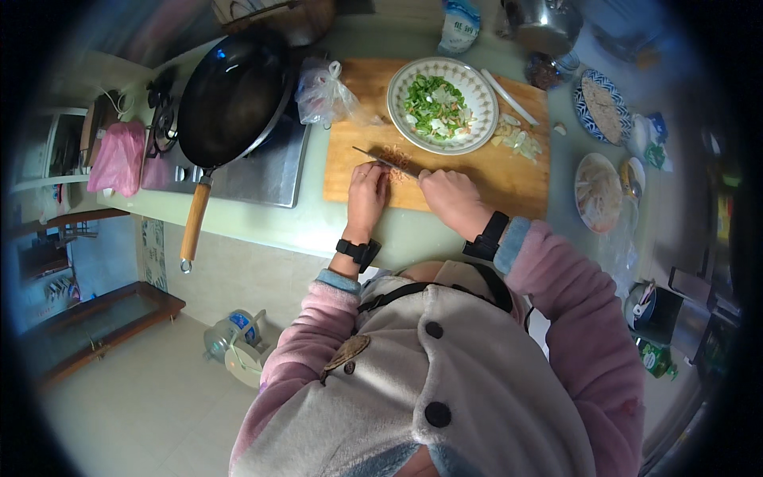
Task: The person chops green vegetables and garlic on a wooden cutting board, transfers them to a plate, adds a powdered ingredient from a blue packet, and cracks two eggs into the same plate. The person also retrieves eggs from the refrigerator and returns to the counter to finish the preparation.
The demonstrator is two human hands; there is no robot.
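My right hand (452, 194) grips the handle end of a kitchen knife (381, 160). Its thin dark blade slants up and left across a wooden cutting board (341, 179). Beside the blade, my left hand (366, 189) rests with curled fingers, the fingertips close to the steel. Whether anything is pinched under them is hidden. Finely chopped pinkish food (396, 156) lies on both sides of the blade. A patterned plate (400, 126) sits at the board's far side, holding chopped green onion (434, 107) with pale pieces. Sliced pale pieces (517, 142) and a white stalk (509, 97) lie right of it.
At left, a black wok (232, 101) with a wooden handle (195, 220) is on the cooktop (262, 179). A knotted plastic bag (329, 98) touches the board's left corner. A blue-patterned dish (626, 113) and a bowl of pale strips (598, 194) stand at right.
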